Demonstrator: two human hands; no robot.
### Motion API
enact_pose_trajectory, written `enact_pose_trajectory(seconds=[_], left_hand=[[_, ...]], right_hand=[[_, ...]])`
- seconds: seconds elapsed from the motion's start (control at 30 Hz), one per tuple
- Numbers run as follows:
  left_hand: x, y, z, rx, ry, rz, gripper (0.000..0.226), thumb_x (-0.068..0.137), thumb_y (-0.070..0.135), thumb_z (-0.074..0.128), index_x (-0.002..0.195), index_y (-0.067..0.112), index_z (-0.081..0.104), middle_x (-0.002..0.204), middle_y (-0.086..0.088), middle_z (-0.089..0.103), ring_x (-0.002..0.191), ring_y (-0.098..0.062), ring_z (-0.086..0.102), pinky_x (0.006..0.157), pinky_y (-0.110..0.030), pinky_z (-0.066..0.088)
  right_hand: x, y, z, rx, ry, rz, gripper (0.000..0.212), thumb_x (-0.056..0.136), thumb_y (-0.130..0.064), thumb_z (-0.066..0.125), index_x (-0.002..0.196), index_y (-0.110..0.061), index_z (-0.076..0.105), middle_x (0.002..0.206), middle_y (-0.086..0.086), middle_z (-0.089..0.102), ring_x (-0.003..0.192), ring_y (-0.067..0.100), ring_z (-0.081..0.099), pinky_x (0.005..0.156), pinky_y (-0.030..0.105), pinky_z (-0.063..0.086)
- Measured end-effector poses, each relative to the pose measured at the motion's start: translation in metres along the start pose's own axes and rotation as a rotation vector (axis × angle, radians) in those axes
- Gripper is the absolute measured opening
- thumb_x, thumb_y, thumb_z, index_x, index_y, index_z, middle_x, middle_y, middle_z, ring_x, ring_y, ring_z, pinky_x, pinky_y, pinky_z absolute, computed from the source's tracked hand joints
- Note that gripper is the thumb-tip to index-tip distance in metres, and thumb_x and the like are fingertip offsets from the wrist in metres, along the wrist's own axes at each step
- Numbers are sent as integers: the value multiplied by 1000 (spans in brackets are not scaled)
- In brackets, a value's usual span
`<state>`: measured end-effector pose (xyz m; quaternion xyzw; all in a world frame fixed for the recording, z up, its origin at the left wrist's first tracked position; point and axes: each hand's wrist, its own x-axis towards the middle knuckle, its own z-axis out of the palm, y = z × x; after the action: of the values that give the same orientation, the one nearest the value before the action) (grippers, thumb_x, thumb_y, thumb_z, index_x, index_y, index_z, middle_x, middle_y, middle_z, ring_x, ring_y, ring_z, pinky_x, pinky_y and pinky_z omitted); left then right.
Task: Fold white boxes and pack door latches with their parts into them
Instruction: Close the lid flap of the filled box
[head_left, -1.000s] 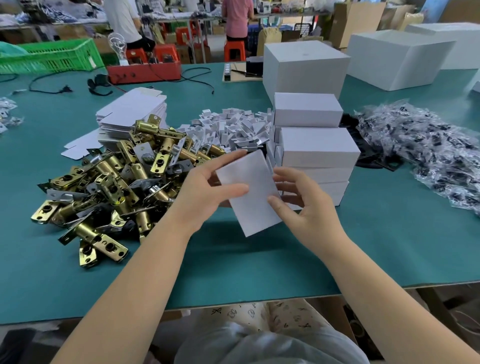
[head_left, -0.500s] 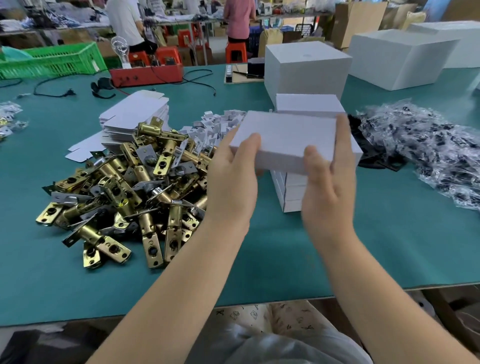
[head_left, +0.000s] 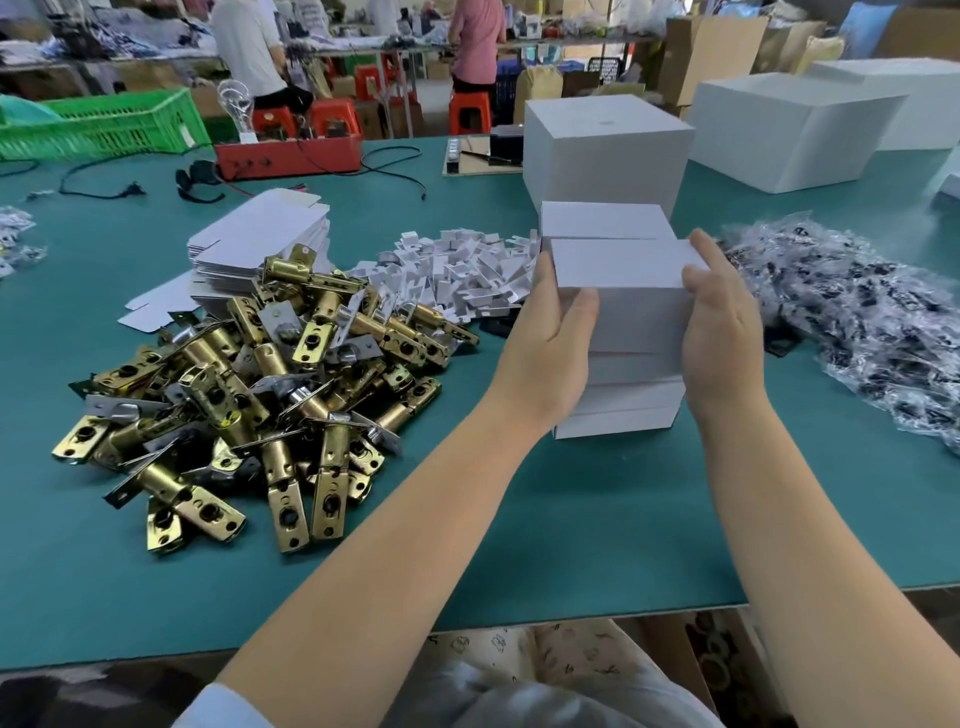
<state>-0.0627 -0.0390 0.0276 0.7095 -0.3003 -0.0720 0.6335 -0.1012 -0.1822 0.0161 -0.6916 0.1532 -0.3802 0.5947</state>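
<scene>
Down comes the white box (head_left: 621, 270) onto your stack (head_left: 623, 405) beside the latch pile (head_left: 234, 395); your left hand (head_left: 556, 343) and right hand (head_left: 722, 322) clasp its ends.

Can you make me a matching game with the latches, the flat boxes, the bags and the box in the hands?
Things:
1. latches
2. flat boxes
3. bags
4. box

Places:
A. held between the left hand and right hand, on top of the white stack
B. far right of the table
C. brass heap at the left, nearest the person
D. stacked behind the brass heap

Pairs: 1-C, 2-D, 3-B, 4-A
</scene>
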Motion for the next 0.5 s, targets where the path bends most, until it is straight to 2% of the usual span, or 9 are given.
enact_pose_trajectory(seconds=[0.07, 0.1, 0.17, 0.23, 0.27, 0.3, 0.37, 0.43, 0.5], left_hand=[[-3, -1, -4, -29, -39, -7, 58, 105, 27, 38, 157, 18, 13, 147, 30, 31, 130, 22, 26, 112, -10, 19], [-6, -2, -7, -25, -65, -13, 61, 104, 31, 38, 157, 19, 11, 154, 24, 27, 137, 16, 22, 115, -12, 15], [-10, -4, -20, 60, -58, -20, 62, 102, 37, 40, 157, 21, 15, 158, 17, 24, 140, 8, 24, 112, -13, 16], [-3, -4, -45, 199, 37, 4, 52, 102, 36, 43, 150, 19, 35, 143, 16, 45, 117, 16, 44, 98, -4, 31], [5, -4, -63, 300, 95, 14, 43, 101, 33, 45, 141, 19, 47, 128, 14, 56, 102, 18, 49, 88, -5, 39], [16, -2, -82, 418, 146, 10, 34, 100, 28, 47, 131, 18, 57, 112, 13, 63, 88, 13, 52, 79, -9, 45], [40, 2, -123, 626, 237, -15, 25, 96, 21, 50, 112, 16, 69, 89, 10, 64, 72, -3, 53, 63, -19, 44], [64, 4, -163, 794, 321, -36, 22, 91, 17, 51, 93, 15, 73, 85, 4, 62, 76, -15, 52, 68, -24, 38], [89, 0, -197, 965, 374, -109, 19, 90, 16, 52, 89, 14, 71, 90, -8, 63, 85, -27, 55, 76, -29, 42]], right_hand=[[0, 4, 0, -11, 15, -4, 65, 83, -39, 38, 146, -19, 40, 141, -17, 41, 126, -6, 37, 99, 5, 30], [-4, 5, 1, -54, 78, -53, 67, 85, -39, 39, 147, -13, 36, 146, -9, 39, 132, 1, 34, 107, 14, 27], [-19, 3, 2, -168, 289, -289, 62, 87, -31, 43, 139, 2, 36, 140, 4, 40, 132, 19, 36, 111, 30, 27], [-36, 1, 6, -211, 410, -672, 43, 86, -17, 47, 121, 7, 46, 121, 2, 45, 114, 28, 45, 99, 41, 38], [-45, -2, 12, -211, 362, -831, 34, 85, -14, 48, 113, 4, 50, 113, -1, 47, 104, 26, 47, 91, 41, 41], [-54, -4, 20, -204, 251, -913, 27, 84, -12, 48, 108, 0, 52, 105, -3, 49, 97, 23, 48, 87, 37, 42], [-68, -8, 39, -247, -64, -889, 18, 85, -12, 49, 98, -4, 59, 91, -1, 57, 85, 18, 51, 81, 25, 41], [-75, -12, 62, -401, -444, -710, 19, 87, -15, 51, 93, -6, 66, 84, 1, 63, 79, 16, 54, 75, 21, 42], [-77, -10, 87, -596, -789, -511, 17, 91, -18, 52, 93, -11, 67, 82, -1, 64, 77, 15, 55, 73, 32, 48]])
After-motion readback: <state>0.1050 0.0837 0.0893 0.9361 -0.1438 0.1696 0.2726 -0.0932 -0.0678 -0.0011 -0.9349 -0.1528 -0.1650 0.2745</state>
